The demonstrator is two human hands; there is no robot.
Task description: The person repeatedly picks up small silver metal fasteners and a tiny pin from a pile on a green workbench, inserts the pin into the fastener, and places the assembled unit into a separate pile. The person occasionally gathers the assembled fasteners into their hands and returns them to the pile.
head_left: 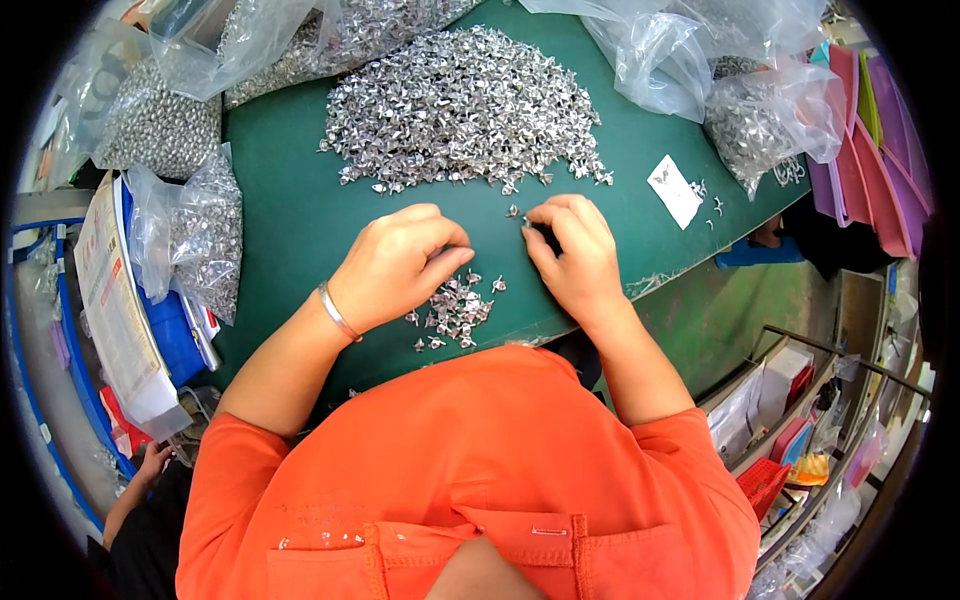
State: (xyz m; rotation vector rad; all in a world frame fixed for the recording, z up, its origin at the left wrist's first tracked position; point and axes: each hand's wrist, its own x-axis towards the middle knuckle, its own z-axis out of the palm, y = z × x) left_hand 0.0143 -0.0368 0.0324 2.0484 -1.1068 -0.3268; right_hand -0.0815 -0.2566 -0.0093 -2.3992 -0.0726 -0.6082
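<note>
A large heap of small shiny silver metal pieces (460, 110) lies on the green tabletop (280, 240) ahead of my hands. Close to my body is a smaller cluster of the same kind of pieces (458, 312). My left hand (400, 262), with a silver bangle (338, 312) at the wrist, hovers just above and left of that cluster; its thumb and forefinger are nearly together, and whatever they may pinch is hidden. Between its thumb and forefinger, my right hand (578, 252) pinches one small metal piece (527, 222). Another loose piece (513, 211) lies just beyond those fingertips.
Clear plastic bags of metal parts stand at the left (207, 235), far left (160, 115) and far right (748, 130). A white paper slip (676, 192) lies right of the heap. Coloured folders (880, 150) and a shelf (790, 400) flank the right side. Another person's hand (152, 462) shows lower left.
</note>
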